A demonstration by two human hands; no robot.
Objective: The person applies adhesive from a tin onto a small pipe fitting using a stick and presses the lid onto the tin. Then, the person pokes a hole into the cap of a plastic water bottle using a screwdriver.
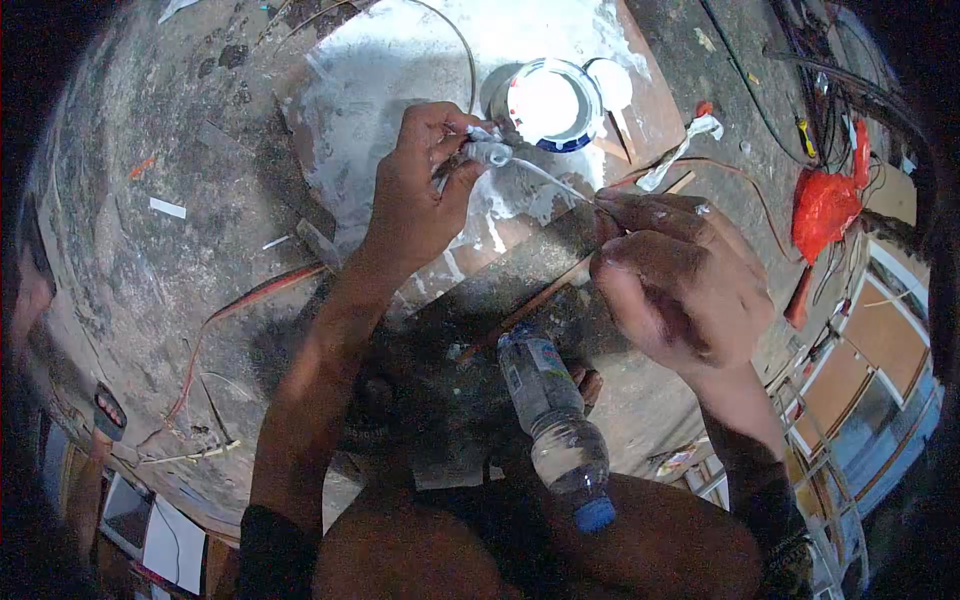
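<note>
Two hands joined by a thin white stick

Just above the frame's centre, the left hand (425, 185) has its fingers closed around a small pale cylinder (488, 153). The right hand (685, 270), fingers curled, pinches a thin white stick (548, 178) reaching to that cylinder. Upper centre, an open pot (582, 132) stands on a white-smeared board (350, 110).

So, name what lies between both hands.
Head view: a small whitish cylindrical piece in the left hand, and a thin white length reaching the right hand.
</note>
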